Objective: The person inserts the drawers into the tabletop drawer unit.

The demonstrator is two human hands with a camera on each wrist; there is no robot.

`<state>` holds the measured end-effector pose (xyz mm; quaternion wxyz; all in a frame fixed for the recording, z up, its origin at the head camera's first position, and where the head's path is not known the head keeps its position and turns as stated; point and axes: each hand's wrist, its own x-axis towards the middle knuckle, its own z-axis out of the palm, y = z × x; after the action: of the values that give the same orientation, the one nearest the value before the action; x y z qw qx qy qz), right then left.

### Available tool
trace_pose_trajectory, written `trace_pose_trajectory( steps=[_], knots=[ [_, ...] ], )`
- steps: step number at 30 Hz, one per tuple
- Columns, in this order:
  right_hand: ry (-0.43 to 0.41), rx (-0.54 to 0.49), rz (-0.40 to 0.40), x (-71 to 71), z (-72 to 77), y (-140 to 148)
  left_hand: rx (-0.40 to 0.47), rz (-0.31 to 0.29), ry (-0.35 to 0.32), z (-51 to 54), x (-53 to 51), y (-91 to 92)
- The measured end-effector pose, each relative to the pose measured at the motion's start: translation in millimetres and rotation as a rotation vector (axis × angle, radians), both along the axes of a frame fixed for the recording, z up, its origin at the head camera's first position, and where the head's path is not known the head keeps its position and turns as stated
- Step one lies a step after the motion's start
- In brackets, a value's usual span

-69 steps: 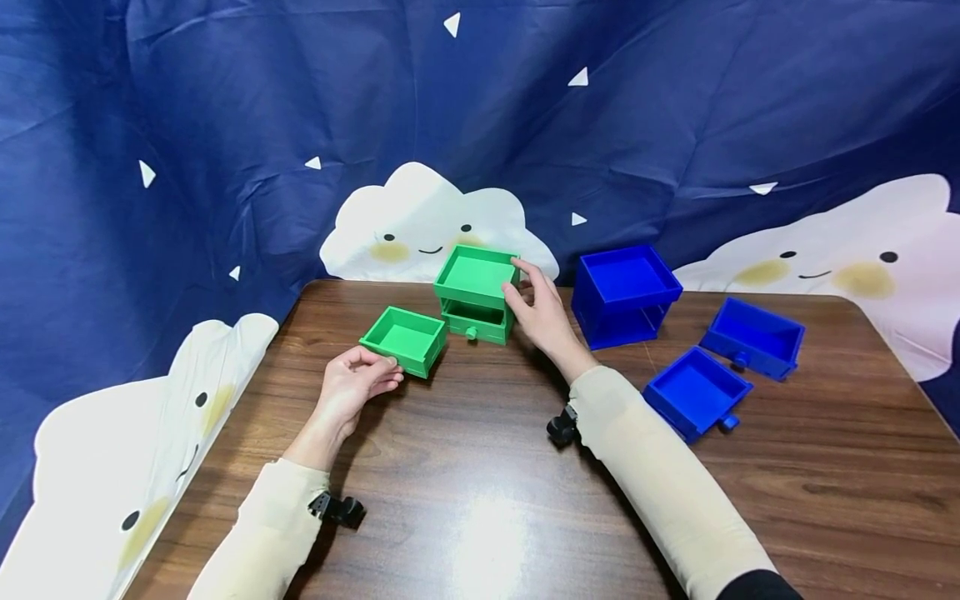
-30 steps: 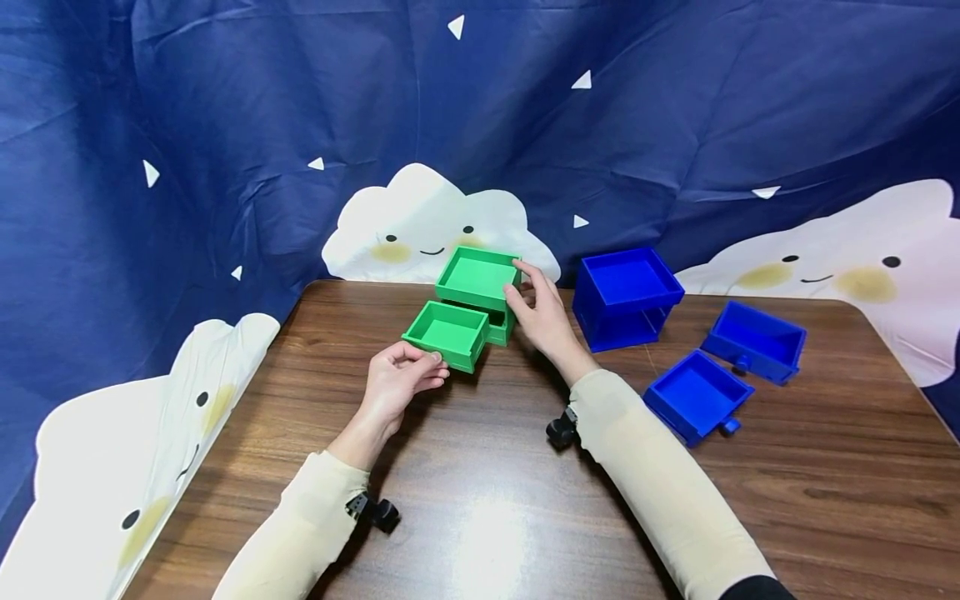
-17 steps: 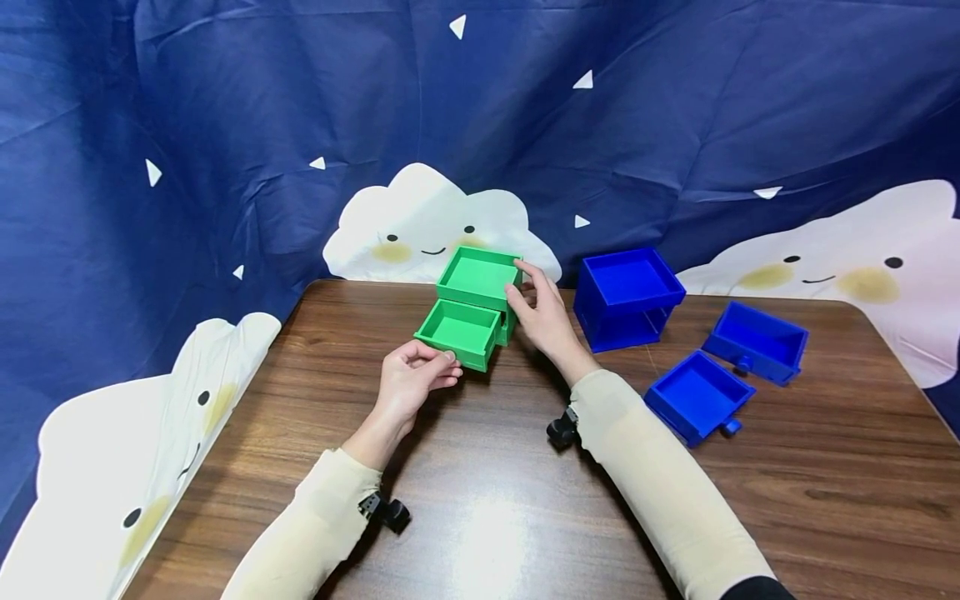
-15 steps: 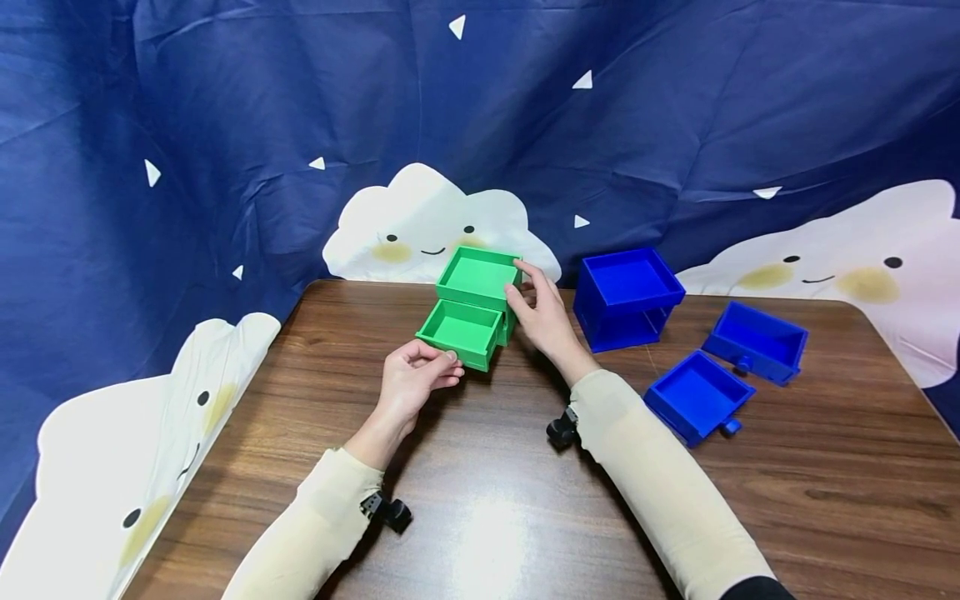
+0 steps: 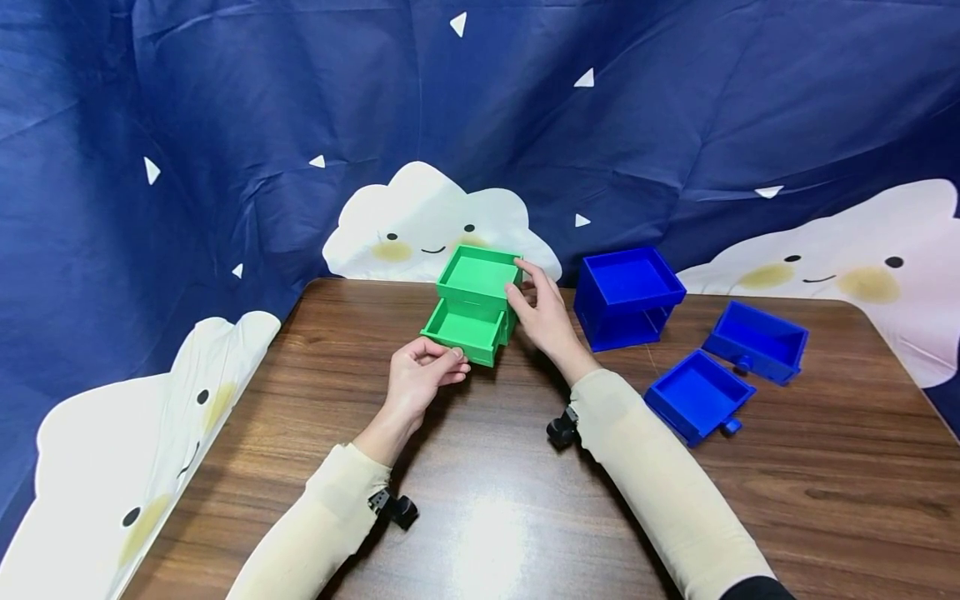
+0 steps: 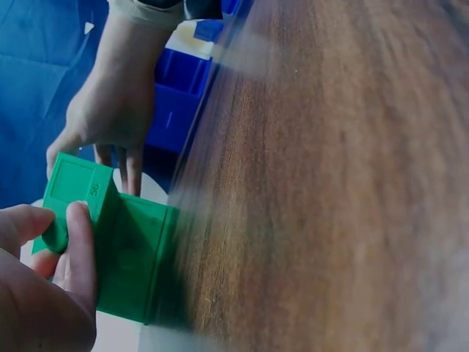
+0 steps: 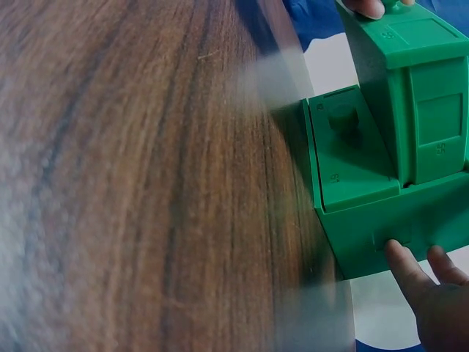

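A small green drawer sits partway into the upper slot of the green cabinet, sticking out at the front. My left hand pinches this drawer's round knob between thumb and fingers, as the left wrist view shows. Below it, the lower green drawer is pushed in, its front flush with the cabinet. My right hand rests on the cabinet's right side. In the right wrist view two of its fingertips touch that side wall.
Right of the green cabinet stands a blue cabinet whose front is open. Two blue drawers with knobs lie on the wooden table: one farther back, one nearer. A blue cloth with clouds hangs behind.
My left hand has carried the green drawer from the left of the cabinet to its upper slot and slid it partway in. My right hand has stayed at the cabinet's side.
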<state>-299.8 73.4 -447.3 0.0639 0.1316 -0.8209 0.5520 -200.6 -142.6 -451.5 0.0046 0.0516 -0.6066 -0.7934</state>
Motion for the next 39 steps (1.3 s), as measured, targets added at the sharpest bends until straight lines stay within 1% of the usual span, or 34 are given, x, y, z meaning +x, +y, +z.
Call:
trace_pose_trajectory(
  steps=[9, 20, 29, 39],
  knots=[
    [0.004, -0.002, -0.016, -2.2, -1.1, -1.0, -0.003, -0.002, 0.014, 0.3, -0.7, 0.8],
    [0.006, -0.006, -0.015, -2.7, -0.3, -0.7, -0.003, 0.016, 0.030, 0.5, -2.7, 5.0],
    [0.012, 0.004, -0.026, -3.1, -1.2, -0.2, -0.012, 0.016, 0.022, 0.0, -8.3, 7.6],
    [0.005, -0.001, -0.028, -1.6, -2.5, -1.0, 0.006, 0.017, 0.017, -2.5, -17.1, 11.5]
  ],
)
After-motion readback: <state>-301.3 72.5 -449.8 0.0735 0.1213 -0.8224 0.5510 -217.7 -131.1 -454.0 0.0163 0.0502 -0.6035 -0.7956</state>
